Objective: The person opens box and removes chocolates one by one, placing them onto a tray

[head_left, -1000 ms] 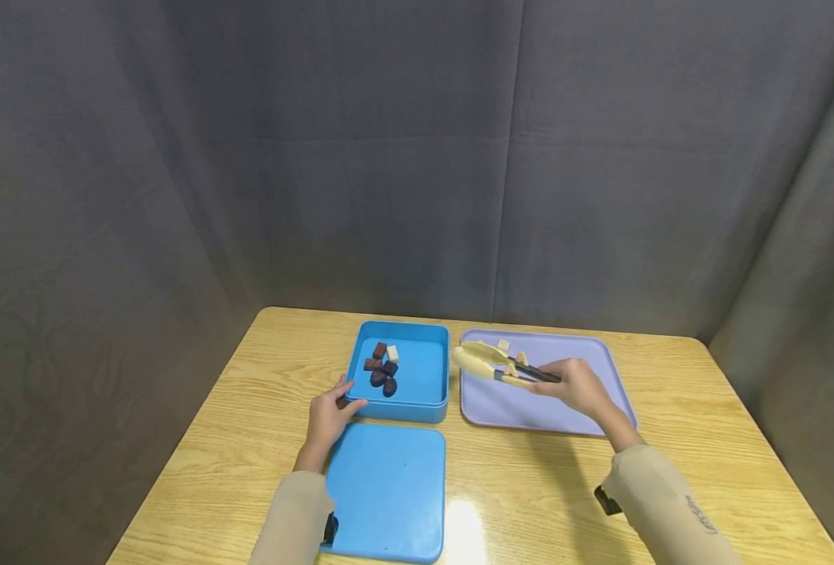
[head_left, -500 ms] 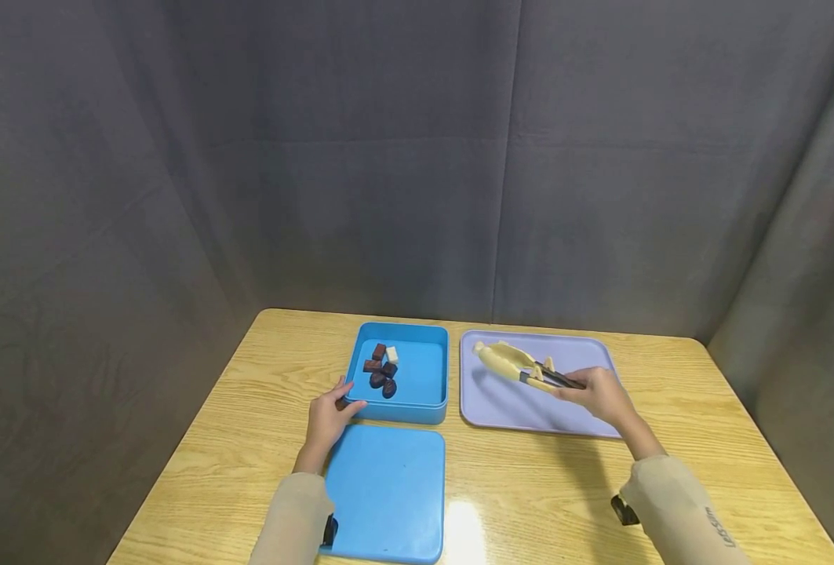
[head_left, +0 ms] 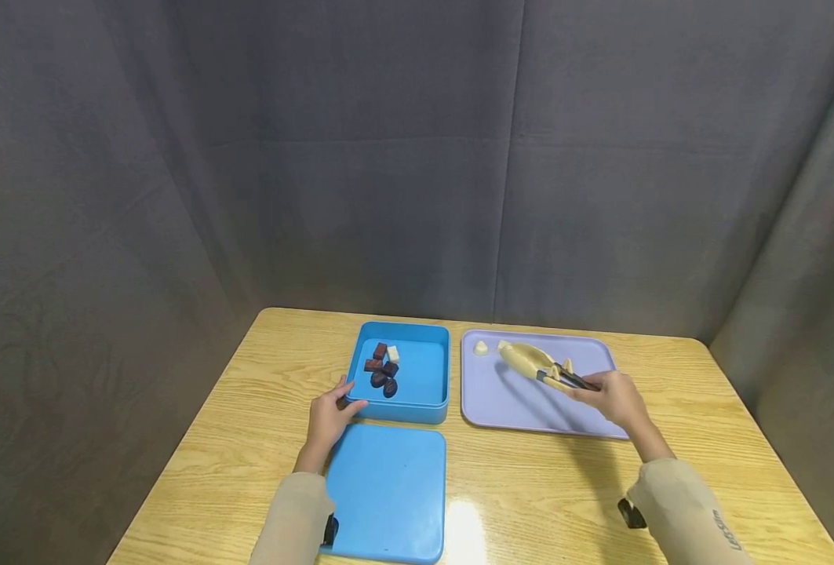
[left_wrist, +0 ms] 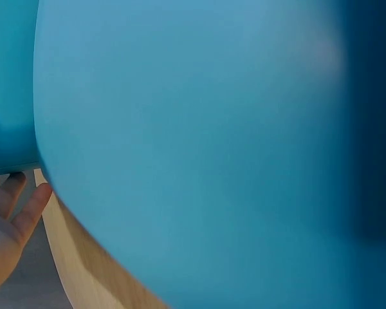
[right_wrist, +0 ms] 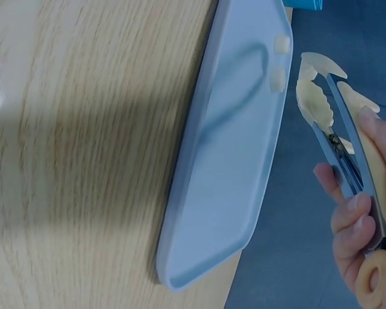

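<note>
My right hand (head_left: 617, 400) grips tongs (head_left: 529, 361) with cream scalloped ends, held above the lilac tray (head_left: 522, 400). Their ends stand apart in the right wrist view, with nothing visible between them. Two white chocolates (right_wrist: 282, 44) lie near one end of the tray there; in the head view, one white chocolate (head_left: 481, 348) shows left of the tongs, the other by their tips. My left hand (head_left: 327, 420) spans the near left corner of the blue box (head_left: 398, 411), its fingers and thumb extended against the outside. Several brown chocolates (head_left: 380, 351) and a white chocolate (head_left: 392, 354) sit inside.
A flat blue lid (head_left: 388, 490) lies on the wooden table (head_left: 515, 502) directly in front of the box, partly under the left sleeve. Grey curtains (head_left: 388, 173) stand behind the table and at both sides.
My right hand has carried the tongs rightward over the tray, uncovering the left white chocolate. My left hand, the box and its chocolates stay where they were.
</note>
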Demonstrator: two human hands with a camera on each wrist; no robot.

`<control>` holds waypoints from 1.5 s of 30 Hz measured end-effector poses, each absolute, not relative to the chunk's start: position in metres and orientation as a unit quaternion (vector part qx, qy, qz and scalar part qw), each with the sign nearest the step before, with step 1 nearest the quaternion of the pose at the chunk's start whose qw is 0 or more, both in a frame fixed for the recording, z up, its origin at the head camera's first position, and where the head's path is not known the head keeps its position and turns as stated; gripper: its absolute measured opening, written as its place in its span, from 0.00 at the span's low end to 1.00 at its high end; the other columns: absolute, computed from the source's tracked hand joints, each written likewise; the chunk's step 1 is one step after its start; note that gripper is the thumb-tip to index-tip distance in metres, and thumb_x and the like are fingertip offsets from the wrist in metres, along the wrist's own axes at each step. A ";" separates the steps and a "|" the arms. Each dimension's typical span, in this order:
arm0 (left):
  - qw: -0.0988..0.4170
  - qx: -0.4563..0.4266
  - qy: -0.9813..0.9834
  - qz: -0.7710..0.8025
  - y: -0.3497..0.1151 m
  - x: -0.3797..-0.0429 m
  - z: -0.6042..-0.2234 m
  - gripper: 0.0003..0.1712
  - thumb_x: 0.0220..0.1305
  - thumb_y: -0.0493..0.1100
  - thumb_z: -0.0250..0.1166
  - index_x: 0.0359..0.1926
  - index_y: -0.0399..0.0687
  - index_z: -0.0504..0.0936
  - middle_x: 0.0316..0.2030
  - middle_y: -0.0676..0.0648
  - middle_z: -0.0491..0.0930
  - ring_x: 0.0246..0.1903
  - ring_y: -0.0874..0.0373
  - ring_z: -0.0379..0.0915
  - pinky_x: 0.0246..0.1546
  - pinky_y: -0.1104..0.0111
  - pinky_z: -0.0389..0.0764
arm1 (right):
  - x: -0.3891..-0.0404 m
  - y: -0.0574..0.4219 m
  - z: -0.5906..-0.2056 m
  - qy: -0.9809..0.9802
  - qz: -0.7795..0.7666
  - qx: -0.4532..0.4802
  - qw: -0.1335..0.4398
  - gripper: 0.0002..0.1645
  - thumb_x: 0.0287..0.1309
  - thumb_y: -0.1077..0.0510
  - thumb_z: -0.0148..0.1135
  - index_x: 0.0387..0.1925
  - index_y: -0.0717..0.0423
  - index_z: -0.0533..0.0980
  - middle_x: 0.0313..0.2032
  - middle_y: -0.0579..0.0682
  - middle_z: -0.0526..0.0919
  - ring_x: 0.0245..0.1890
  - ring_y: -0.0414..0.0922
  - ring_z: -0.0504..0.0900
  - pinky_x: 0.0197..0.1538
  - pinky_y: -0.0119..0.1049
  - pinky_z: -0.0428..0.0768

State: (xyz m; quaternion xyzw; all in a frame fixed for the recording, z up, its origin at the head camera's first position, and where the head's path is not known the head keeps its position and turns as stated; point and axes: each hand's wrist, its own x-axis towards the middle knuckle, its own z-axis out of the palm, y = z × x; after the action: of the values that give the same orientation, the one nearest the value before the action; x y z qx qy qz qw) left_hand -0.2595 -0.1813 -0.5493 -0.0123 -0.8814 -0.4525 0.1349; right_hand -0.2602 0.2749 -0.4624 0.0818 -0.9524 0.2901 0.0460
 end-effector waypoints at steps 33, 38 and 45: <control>0.133 -0.016 -0.879 -0.458 -0.182 -0.258 -0.547 0.29 0.48 0.44 0.69 0.51 0.34 0.75 0.55 0.37 0.66 0.56 0.44 0.61 0.51 0.57 0.68 | -0.269 0.276 -0.480 -0.965 0.261 -0.002 0.035 0.19 0.48 0.47 0.64 0.30 0.60 0.81 0.15 0.46 0.72 0.17 0.43 0.65 0.17 0.34 0.61; 0.129 -0.017 -0.880 -0.457 -0.182 -0.258 -0.548 0.29 0.48 0.44 0.68 0.51 0.34 0.75 0.55 0.37 0.66 0.56 0.43 0.61 0.51 0.56 0.68 | -0.271 0.275 -0.483 -0.964 0.263 -0.007 0.029 0.17 0.49 0.48 0.63 0.29 0.59 0.81 0.14 0.45 0.69 0.16 0.43 0.64 0.16 0.34 0.60; 0.135 -0.021 -0.880 -0.455 -0.183 -0.258 -0.547 0.29 0.48 0.45 0.69 0.51 0.34 0.75 0.55 0.37 0.66 0.55 0.43 0.61 0.51 0.56 0.68 | -0.273 0.274 -0.486 -0.964 0.263 -0.016 0.029 0.18 0.49 0.46 0.63 0.26 0.60 0.81 0.15 0.46 0.70 0.17 0.44 0.65 0.16 0.35 0.61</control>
State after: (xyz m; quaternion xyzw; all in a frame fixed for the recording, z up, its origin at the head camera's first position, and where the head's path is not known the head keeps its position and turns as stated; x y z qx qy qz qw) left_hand -0.2583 -0.1828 -0.5474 -0.0214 -0.8801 -0.4548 0.1347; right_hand -0.2727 0.2745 -0.4861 -0.0163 -0.9644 0.2625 0.0287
